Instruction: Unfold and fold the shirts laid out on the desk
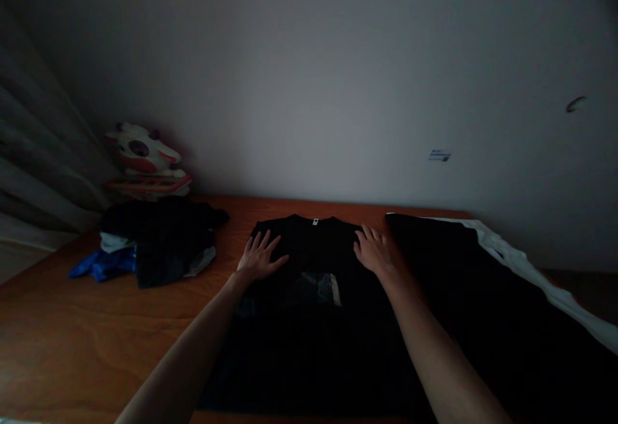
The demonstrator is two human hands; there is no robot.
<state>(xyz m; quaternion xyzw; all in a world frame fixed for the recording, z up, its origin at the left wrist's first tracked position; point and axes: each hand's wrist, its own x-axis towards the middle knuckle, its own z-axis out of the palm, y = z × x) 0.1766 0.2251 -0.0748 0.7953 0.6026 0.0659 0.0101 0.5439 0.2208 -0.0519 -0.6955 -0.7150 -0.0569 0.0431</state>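
A black T-shirt (309,347) lies spread on the wooden table, its neckline with a small white label toward the wall. On its chest is a dark printed panel with a pale strip at one end. My left hand (259,257) rests on the shirt's left shoulder, fingers spread and palm down. Over the opposite shoulder lies my right hand (373,250), also flat with its fingers extended. Neither hand grips the cloth. Deep shadow hides the detail of the lower part of the shirt.
To the right lie flat black garments (463,282) with white cloth (512,257) along their far edge. A crumpled clothes pile (167,237) sits at left, before a cow-shaped toy (145,154). The wooden table (96,334) meets a pale wall; a curtain (43,173) hangs left.
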